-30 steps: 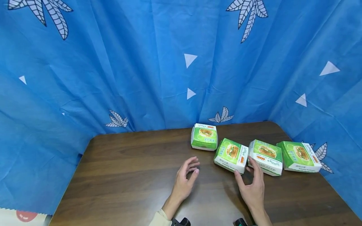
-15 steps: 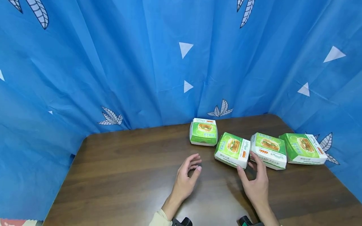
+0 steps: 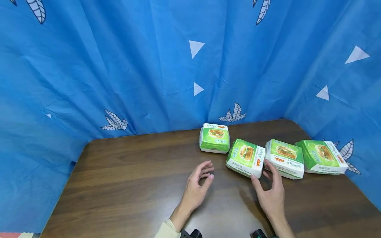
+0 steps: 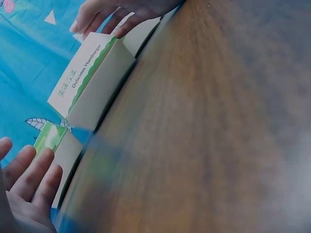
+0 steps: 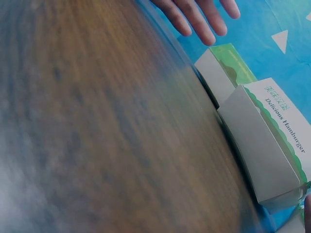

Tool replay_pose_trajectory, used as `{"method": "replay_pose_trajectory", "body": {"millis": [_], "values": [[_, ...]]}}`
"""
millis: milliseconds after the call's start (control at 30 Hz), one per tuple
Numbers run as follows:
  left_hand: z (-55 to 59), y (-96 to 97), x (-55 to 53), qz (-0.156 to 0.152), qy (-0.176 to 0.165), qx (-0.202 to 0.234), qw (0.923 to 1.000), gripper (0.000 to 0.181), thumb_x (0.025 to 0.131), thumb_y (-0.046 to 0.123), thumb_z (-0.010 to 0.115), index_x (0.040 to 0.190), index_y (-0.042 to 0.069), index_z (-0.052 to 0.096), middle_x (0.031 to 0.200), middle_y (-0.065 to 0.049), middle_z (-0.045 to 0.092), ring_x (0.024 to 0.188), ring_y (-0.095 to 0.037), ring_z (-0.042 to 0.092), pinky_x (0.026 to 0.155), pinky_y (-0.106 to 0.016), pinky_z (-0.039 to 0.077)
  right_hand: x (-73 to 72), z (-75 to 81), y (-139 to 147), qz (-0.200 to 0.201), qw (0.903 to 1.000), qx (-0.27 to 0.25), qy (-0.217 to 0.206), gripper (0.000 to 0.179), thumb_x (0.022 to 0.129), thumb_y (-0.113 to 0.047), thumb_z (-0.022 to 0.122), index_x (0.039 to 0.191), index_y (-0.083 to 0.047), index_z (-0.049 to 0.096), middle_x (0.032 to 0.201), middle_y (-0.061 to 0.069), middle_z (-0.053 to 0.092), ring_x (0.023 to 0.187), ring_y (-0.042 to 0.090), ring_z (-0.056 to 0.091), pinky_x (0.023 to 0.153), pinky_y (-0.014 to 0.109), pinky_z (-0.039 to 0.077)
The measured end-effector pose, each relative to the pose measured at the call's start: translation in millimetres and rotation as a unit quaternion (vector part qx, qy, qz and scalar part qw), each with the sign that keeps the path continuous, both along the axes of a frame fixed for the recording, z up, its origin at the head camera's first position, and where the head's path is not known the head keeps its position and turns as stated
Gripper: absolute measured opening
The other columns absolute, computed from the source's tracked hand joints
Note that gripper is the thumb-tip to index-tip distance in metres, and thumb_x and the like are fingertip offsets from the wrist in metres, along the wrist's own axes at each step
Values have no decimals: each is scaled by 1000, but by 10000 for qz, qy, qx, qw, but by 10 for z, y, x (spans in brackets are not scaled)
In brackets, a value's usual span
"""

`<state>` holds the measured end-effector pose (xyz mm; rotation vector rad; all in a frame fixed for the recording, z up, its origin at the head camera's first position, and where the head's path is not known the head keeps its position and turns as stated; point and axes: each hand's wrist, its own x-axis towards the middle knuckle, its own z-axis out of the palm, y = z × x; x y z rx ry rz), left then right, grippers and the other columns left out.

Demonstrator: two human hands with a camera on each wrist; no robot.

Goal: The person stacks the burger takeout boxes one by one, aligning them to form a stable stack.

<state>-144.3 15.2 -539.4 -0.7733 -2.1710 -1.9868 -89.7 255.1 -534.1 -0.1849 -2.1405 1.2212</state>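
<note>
My left hand hovers over the wooden table with its fingers loosely bent and nothing in them. Ahead of it, at the back, sits a green and white hamburger box. My right hand is at the near right corner of a second hamburger box, its thumb tip right at that corner. Its index fingertip overlaps the left edge of a third hamburger box. In the left wrist view the right hand's fingers reach over the end of the second box.
Another hamburger box lies at the far right, close beside the third, near the table's right edge. Blue curtain with white leaf and triangle prints hangs behind and on both sides of the brown table.
The head view has tilted and shifted slightly, so the boxes appear higher in it. Both hands keep nearly the same pose, and the boxes stay where they are on the table.
</note>
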Motion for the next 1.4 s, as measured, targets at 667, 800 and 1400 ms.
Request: {"method": "replay_pose_trajectory", "body": {"millis": [667, 800, 1400], "values": [[-1, 192, -158, -304, -57, -146, 9994, 45, 103, 13, 60, 144, -3, 52, 137, -22, 63, 124, -32, 65, 104, -39, 53, -36, -8, 13, 190, 9997, -163, -52, 74, 86, 7, 77, 152, -11, 48, 150, 5, 52, 131, 4, 47, 100, 8, 41], [-13, 261, -179, -374, -80, -227, 9990, 45, 104, 15, 60, 145, -2, 53, 139, -21, 62, 126, -30, 64, 106, -38, 52, -20, -12, 0, 121, 9998, -129, -135, 73, 87, 5, 77, 152, -10, 48, 150, 5, 52, 130, 2, 47, 100, 8, 41], [45, 334, -153, -594, 120, -1238, 9905, 50, 106, 28, 57, 153, 11, 51, 155, -6, 53, 124, -23, 66, 111, -29, 46, 1, -25, 4, 105, 9995, -38, -294, 78, 87, 3, 78, 155, -15, 45, 150, 6, 50, 130, -2, 46, 99, 6, 41]]}}
